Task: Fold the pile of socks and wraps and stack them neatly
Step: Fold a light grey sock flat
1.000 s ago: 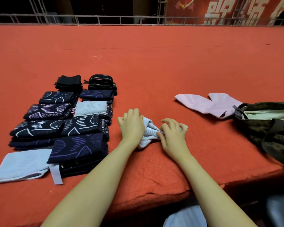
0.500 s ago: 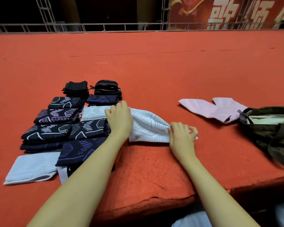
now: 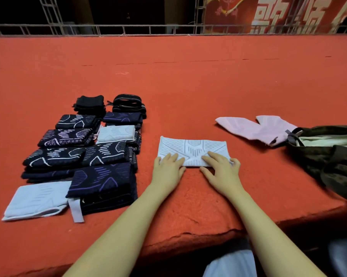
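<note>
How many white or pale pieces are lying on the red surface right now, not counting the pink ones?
3. One white piece lies flat under both hands, one sits on the dark stacks, one lies at the near left corner. Others may be hidden in the stacks or the bag.

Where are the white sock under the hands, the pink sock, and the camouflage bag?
white sock (image 3: 192,149): head view, patterned middle of its top face.
pink sock (image 3: 246,128): head view, middle of the flat fabric.
camouflage bag (image 3: 332,156): head view, its dark front side.
</note>
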`<state>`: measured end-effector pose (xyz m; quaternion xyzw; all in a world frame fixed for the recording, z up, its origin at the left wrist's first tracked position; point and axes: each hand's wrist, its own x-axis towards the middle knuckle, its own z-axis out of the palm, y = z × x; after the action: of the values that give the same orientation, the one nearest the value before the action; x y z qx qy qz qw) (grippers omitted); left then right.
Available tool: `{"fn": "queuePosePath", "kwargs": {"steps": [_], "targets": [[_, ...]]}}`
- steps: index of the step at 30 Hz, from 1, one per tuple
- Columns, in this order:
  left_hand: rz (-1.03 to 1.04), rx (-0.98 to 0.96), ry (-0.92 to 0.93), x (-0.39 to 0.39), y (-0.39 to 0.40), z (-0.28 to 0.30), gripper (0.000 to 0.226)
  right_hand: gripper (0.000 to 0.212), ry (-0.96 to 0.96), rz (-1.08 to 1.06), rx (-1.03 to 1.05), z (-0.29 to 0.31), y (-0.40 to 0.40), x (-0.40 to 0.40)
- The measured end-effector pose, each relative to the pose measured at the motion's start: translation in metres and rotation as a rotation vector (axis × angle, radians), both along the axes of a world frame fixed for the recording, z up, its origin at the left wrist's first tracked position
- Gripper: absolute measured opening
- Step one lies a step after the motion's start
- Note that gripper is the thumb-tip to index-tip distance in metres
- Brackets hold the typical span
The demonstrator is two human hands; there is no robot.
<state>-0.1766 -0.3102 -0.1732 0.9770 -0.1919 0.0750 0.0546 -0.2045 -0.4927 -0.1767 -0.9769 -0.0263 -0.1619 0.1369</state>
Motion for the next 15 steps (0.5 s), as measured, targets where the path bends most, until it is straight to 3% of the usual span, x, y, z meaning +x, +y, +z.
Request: {"fn": "queuePosePath", "kwargs": {"steps": [5,9,12,15], "targets": [[-0.108,-0.047,-0.216,0.011,0.005,-0.001,0.032,0.034,0.037,-0.009,0.014,0.001,0.003,0.001],[-0.147,-0.102,-0.399,0.006,0.010,0.000,0.034,0.030,-0.100,0.052,0.049,-0.003,0.003,-0.001],[-0.150,-0.123,-0.372,-0.011,0.014,-0.004,0.035,0.040,-0.174,0.032,0.149,-0.002,0.009,-0.006],[-0.093,-0.129,-0.259,-0.016,0.008,-0.005,0.040,0.044,-0.259,-0.209,0.156,-0.003,0.009,-0.003]]}}
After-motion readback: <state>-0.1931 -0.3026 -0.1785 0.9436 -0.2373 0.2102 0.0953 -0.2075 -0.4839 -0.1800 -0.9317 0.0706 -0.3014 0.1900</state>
